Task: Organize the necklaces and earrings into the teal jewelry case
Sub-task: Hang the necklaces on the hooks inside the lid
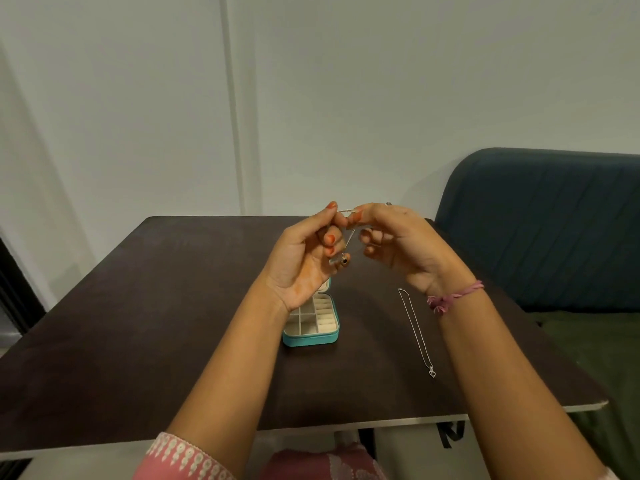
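Table (156, 306): dark top, carrying the case and one loose chain.
Left hand (304, 258): raised over the case, fingers curling, pinching one end of a thin necklace (349, 237).
Teal jewelry case (311, 337): lying open below the left wrist; cream dividers showing, visible compartments holding nothing I can make out.
Right hand (405, 244): raised level with the left, nearly touching it, pinching the other end of the same necklace, whose dark pendant is hanging between the two.
Second necklace (417, 332): lying stretched on the table, right of the case, heart pendant nearest the viewer.
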Motion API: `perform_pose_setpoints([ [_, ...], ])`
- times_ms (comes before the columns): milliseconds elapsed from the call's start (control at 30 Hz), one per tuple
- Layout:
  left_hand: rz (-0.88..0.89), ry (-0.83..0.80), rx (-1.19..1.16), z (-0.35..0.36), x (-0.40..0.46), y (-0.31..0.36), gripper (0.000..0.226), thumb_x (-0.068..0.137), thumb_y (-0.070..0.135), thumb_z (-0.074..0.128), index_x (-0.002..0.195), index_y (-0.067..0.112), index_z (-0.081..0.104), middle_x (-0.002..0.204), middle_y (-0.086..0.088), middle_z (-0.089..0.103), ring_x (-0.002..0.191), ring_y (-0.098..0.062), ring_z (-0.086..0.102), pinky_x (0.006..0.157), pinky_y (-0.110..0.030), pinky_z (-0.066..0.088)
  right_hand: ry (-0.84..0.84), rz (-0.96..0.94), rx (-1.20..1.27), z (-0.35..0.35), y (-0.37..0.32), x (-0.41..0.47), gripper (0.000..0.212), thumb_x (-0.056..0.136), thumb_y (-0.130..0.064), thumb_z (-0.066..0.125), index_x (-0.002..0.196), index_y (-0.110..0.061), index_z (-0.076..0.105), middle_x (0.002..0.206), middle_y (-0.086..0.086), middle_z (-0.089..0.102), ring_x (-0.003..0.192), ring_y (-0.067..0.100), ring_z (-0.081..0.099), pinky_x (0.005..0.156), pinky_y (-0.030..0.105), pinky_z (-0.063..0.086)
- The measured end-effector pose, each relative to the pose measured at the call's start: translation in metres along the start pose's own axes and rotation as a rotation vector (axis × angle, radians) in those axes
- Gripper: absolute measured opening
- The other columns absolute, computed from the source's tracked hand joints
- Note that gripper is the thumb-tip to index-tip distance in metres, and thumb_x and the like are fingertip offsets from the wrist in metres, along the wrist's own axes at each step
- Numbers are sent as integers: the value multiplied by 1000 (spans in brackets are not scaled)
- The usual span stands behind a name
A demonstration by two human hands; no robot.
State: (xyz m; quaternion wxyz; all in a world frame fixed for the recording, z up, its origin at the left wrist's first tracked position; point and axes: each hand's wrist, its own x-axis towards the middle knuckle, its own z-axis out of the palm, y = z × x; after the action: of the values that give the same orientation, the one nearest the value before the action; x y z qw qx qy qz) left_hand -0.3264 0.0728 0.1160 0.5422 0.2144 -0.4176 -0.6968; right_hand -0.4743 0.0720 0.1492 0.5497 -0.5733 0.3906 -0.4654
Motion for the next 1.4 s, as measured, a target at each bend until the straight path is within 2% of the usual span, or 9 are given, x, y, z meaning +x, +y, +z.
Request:
perform_pose_setpoints([
  [133, -37, 14, 30, 0, -1, 1, 22, 81, 30, 61, 65, 17, 66, 53, 8, 45, 43, -3, 39, 62, -25, 32, -78, 68, 245, 3, 8, 3, 20, 89, -8, 44, 75, -9, 58, 68, -3, 58, 51, 5, 34, 50, 18, 26],
  [267, -27, 34, 165, -1, 1, 7, 18, 88, 26, 59, 76, 14, 66, 54, 8, 47, 45, -3, 37, 56, -22, 35, -176, 133, 368, -1, 17, 9, 17, 87, -14, 47, 77, -10, 59, 67, -2, 53, 46, 4, 32, 45, 16, 28],
  [433, -8, 85, 422, 0, 2, 20, 24, 96, 31, 53, 75, 19, 55, 54, 6, 44, 48, -6, 34, 55, -23, 34, -166, 77, 15, -5, 13, 13, 18, 84, -29, 63, 83, -12, 67, 66, -2, 58, 51, 5, 37, 54, 22, 30],
  [567, 25, 136, 572, 1, 4, 27, 29, 95, 34, 54, 70, 19, 54, 53, 6, 48, 46, -5, 39, 54, -21, 37, -154, -38, -206, -6, 7, 16, 12, 84, -27, 68, 76, -19, 71, 71, -1, 67, 56, 7, 40, 55, 21, 31],
  [733, 71, 166, 638, -5, 4, 30, 28, 93, 36, 58, 74, 15, 59, 56, 5, 58, 48, -4, 47, 54, -17, 44, -117, -153, -360, -3, 2, 19, 12, 87, -21, 66, 91, -10, 70, 71, -1, 69, 52, 0, 48, 49, 12, 34],
  [900, 97, 155, 492, -14, 3, 29, 16, 86, 24, 67, 97, 14, 61, 71, 4, 68, 58, -4, 56, 62, -20, 46, -43, -263, -353, 0, -3, 21, 5, 91, -10, 61, 90, -8, 65, 69, 1, 67, 56, -4, 58, 50, 10, 39],
  [1033, 135, 119, 286, -21, 2, 23, 20, 81, 12, 66, 100, 15, 61, 83, 0, 74, 71, -5, 66, 70, -23, 44, 8, -339, -326, 5, -2, 28, 4, 92, -9, 59, 89, -10, 61, 71, 6, 65, 58, 0, 61, 52, 6, 40],
  [1200, 218, 182, 10, -27, 8, 7, 21, 83, 8, 62, 101, 18, 60, 86, 5, 74, 82, -6, 70, 70, -21, 46, 113, -509, -426, 14, 16, 45, 5, 93, -16, 59, 89, -20, 59, 70, -4, 67, 74, 11, 68, 75, 26, 54],
  [1400, 253, 281, -89, -39, 27, -12, 19, 87, 7, 63, 99, 22, 62, 91, 6, 74, 90, -5, 67, 75, -23, 45, 290, -693, -557, 26, 31, 68, 6, 94, -25, 58, 90, -28, 55, 75, -10, 67, 76, 3, 66, 65, 17, 48],
])
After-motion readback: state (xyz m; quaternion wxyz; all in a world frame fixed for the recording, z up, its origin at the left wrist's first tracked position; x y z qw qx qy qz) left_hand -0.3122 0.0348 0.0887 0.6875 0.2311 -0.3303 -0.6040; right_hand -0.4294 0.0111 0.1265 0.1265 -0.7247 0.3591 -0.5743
